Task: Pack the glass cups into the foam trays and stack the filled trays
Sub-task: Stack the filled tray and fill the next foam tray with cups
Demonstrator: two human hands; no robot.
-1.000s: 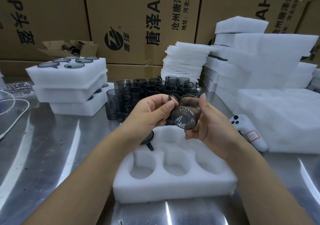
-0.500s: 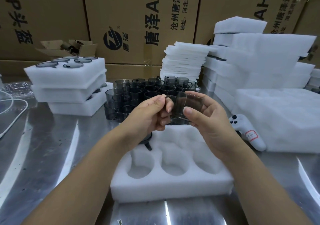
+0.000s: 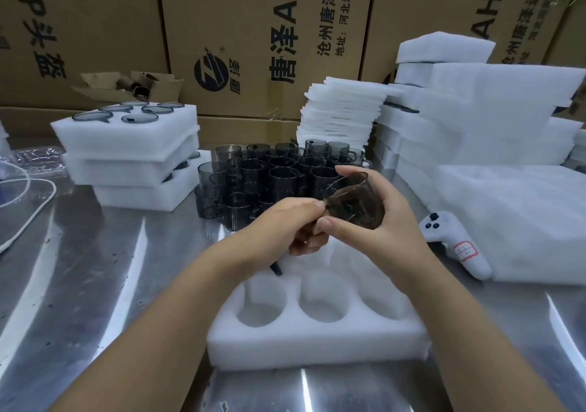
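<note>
Both hands hold one smoky glass cup (image 3: 356, 200) above the far edge of a white foam tray (image 3: 317, 342). My right hand (image 3: 377, 221) wraps round the cup's body, which is tilted. My left hand (image 3: 295, 221) pinches the cup at its left side, where the handle seems to be. The tray's three near pockets show no cups; a dark cup handle (image 3: 276, 267) pokes out by my left wrist. A cluster of several loose smoky glass cups (image 3: 269, 180) stands behind the hands.
A stack of three filled foam trays (image 3: 126, 154) stands at the back left. Piles of foam sheets (image 3: 342, 110) and foam blocks (image 3: 482, 110) fill the right. A white controller (image 3: 456, 243) lies right of the tray. Cardboard boxes (image 3: 253, 31) line the back; a white cable (image 3: 28, 218) lies left.
The cup has been turned in both hands and has dropped lower and to the right. My left hand slid under it, toward the cup's left side.
</note>
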